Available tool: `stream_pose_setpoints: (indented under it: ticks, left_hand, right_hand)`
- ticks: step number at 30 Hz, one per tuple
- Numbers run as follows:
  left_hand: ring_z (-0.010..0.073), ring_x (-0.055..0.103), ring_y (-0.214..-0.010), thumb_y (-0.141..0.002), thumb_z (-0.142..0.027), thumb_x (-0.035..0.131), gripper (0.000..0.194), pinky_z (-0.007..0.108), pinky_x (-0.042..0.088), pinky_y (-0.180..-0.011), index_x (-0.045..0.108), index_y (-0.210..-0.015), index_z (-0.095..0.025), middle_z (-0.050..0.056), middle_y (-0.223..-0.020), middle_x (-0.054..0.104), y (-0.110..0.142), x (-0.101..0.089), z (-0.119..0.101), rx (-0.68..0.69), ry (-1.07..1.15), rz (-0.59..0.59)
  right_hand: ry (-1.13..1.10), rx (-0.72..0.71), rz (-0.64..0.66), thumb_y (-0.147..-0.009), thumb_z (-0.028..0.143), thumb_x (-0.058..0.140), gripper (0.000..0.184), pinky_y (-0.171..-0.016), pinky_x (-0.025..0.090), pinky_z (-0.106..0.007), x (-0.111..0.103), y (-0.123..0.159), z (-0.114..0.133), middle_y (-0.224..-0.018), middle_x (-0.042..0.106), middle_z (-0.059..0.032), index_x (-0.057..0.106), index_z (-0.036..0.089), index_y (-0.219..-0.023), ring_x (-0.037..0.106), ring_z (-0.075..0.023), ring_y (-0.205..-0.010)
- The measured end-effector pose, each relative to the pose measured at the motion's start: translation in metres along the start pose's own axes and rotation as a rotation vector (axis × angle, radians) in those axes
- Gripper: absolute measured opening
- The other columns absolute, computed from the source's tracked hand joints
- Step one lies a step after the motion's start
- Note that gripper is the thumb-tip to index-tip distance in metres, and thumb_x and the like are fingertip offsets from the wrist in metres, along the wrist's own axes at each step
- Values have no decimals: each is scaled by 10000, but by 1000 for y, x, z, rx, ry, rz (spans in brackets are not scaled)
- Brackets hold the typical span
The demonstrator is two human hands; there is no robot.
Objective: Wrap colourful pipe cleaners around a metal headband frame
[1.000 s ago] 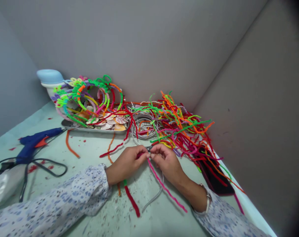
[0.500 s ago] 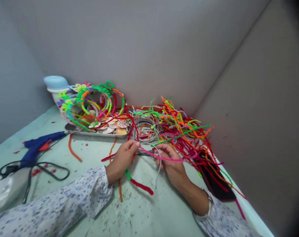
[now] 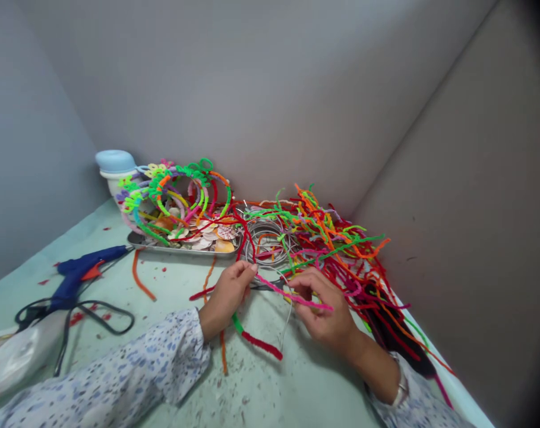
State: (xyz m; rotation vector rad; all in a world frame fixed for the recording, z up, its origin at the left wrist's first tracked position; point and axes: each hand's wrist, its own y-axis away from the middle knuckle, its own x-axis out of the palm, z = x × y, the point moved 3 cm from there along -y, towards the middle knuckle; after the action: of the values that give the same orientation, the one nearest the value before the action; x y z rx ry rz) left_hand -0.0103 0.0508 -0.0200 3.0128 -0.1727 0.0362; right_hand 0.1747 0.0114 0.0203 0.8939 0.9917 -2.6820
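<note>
My left hand (image 3: 227, 300) is closed in a pinch on a thin wire hoop (image 3: 289, 318). A green and red pipe-cleaner wrapping (image 3: 261, 346) covers the part of the hoop that comes out below this hand. From the same fingertips a pink pipe cleaner (image 3: 274, 288) runs rightward. It crosses in front of my right hand (image 3: 325, 306), whose thumb and fingers are bent but apart around it; a firm grip does not show. Behind both hands lie a coil of bare wire (image 3: 267, 241) and a dark tool (image 3: 267, 286), partly hidden.
A metal tray (image 3: 185, 252) holds shells, with several fuzzy hoops (image 3: 176, 190) above it. Beside them stands a white bottle with a blue lid (image 3: 116, 161). A blue glue gun (image 3: 76, 273) with its cord lies left. Tangled pipe cleaners (image 3: 327, 232) spread at the right.
My right hand has moved right and a little nearer, along the pink pipe cleaner. My left hand keeps its pinch. The whole view has shifted slightly.
</note>
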Motion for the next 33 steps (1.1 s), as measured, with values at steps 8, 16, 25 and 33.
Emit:
stream_pose_setpoints:
  ticks: [8, 16, 25, 33]
  left_hand:
    - [65, 292, -382, -829, -437, 532, 279, 166, 207, -371, 463, -726, -188, -94, -451, 375, 1, -1, -4, 26, -5, -65]
    - [72, 312, -405, -858, -447, 506, 277, 168, 240, -385, 469, -756, -191, -93, -475, 366, 16, 8, -4, 76, -33, -37]
    - [75, 320, -417, -857, -448, 508, 282, 172, 251, -395, 464, -747, -193, -86, -490, 377, 28, 16, -7, 63, -29, -6]
    - [76, 322, -420, -854, -438, 511, 278, 170, 253, -392, 456, -739, -191, -84, -488, 383, 27, 15, -7, 56, -20, -17]
  right_hand:
    - [200, -95, 132, -839, 141, 534, 181, -788, 456, -335, -27, -14, 48, -929, 643, -61, 620, 209, -983, 577, -201, -892]
    - [560, -102, 129, -858, 266, 577, 99, -686, 428, -335, -4, -2, 67, -852, 665, -72, 629, 199, -910, 580, -226, -796]
    - [803, -47, 48, -892, 217, 512, 190, -540, 309, -303, 21, 6, 35, -664, 583, -32, 555, 196, -708, 553, -180, -610]
    - [789, 57, 112, -884, 192, 517, 143, -544, 319, -301, 25, 10, 31, -711, 616, -48, 585, 188, -758, 585, -197, -635]
